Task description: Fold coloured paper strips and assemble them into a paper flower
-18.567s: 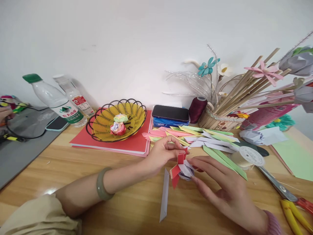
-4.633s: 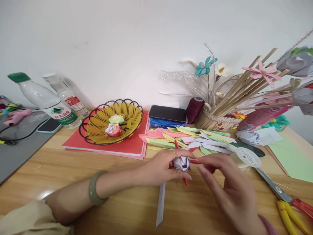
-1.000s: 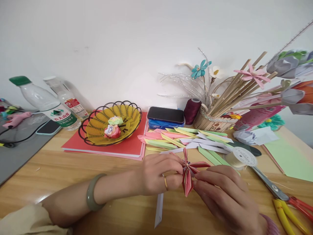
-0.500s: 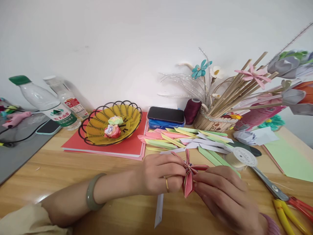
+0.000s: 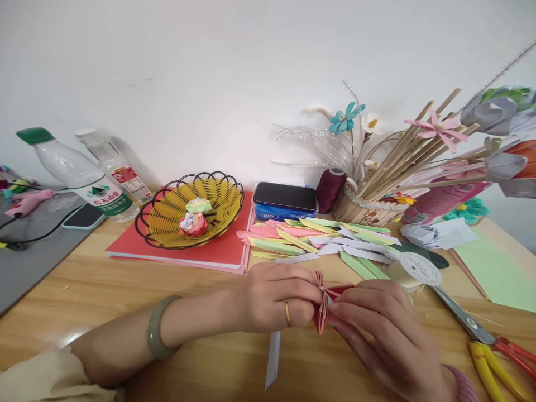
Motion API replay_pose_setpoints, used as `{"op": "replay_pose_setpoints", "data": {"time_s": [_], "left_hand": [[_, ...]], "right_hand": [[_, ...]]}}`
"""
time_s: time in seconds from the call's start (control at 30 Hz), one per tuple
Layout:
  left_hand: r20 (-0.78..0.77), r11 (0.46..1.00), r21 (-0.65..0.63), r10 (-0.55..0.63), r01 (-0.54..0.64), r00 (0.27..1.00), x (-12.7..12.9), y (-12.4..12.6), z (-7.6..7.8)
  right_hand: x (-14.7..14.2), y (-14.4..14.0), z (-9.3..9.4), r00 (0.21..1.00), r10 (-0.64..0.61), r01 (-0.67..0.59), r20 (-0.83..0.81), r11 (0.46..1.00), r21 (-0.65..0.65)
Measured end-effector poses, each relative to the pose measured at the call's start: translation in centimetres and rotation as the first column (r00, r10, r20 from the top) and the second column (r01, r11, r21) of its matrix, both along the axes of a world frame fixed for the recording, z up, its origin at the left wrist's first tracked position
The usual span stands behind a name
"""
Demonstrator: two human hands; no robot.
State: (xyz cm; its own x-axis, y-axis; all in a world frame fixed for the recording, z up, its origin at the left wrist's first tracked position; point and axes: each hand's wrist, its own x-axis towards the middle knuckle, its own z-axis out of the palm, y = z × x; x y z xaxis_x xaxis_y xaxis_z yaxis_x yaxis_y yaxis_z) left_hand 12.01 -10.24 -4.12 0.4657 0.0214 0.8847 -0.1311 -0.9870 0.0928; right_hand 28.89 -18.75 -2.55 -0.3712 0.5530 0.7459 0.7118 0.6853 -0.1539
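A small red and pink folded-paper flower (image 5: 321, 312), gathered at its middle, is held between both hands above the wooden table. My left hand (image 5: 280, 296), with a gold ring, grips its left side with curled fingers. From the right, my right hand (image 5: 385, 324) pinches one of its folded petals. The fingers cover much of the flower. A folded white paper strip (image 5: 272, 360) lies beneath my left hand. Just beyond the hands is a pile of folded paper strips (image 5: 310, 240) in pink, yellow, green and white.
A spool of pale thread (image 5: 414, 269) and scissors (image 5: 477, 329) are at the right. Behind the strips lie a phone (image 5: 285, 195) and a maroon thread cone (image 5: 330, 190). A yellow basket (image 5: 167, 220) rests on red paper (image 5: 125, 243); bottles (image 5: 100, 192) stand left.
The paper flower has been turned between my fingers, so its folded edges now face me more. My right fingers have shifted slightly on the petal. Both hands stay in nearly the same place.
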Motion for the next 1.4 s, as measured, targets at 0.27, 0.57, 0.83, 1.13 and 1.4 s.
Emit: {"op": "replay_pose_setpoints", "data": {"time_s": [0.27, 0.57, 0.83, 1.13, 1.4], "left_hand": [[-0.044, 0.996, -0.025, -0.081, 0.080, 0.996, -0.1, 0.2, 0.3], [-0.140, 0.986, -0.008, -0.167, 0.167, 0.976, -0.6, 0.7, 0.1], [-0.134, 0.988, -0.001, -0.154, 0.156, 0.979, -0.6, 0.7, 0.3], [-0.159, 0.985, -0.070, -0.167, 0.157, 0.973, -0.3, 0.7, 0.4], [-0.168, 0.986, -0.060, -0.161, 0.153, 0.973, -0.2, 1.0, 0.5]], "right_hand": [[0.0, 0.2, 0.4, 0.999, -0.042, 0.040, -0.030, 0.997, -0.073], [0.4, 0.2, 0.3, 1.000, 0.004, -0.008, -0.026, 0.986, -0.164], [0.4, 0.2, 0.4, 1.000, 0.003, -0.005, -0.010, 0.983, -0.181], [0.7, 0.4, 0.6, 0.998, 0.059, -0.067, -0.031, 0.914, -0.401], [0.7, 0.2, 0.2, 0.996, 0.055, -0.081, -0.075, 0.904, -0.420]]}}
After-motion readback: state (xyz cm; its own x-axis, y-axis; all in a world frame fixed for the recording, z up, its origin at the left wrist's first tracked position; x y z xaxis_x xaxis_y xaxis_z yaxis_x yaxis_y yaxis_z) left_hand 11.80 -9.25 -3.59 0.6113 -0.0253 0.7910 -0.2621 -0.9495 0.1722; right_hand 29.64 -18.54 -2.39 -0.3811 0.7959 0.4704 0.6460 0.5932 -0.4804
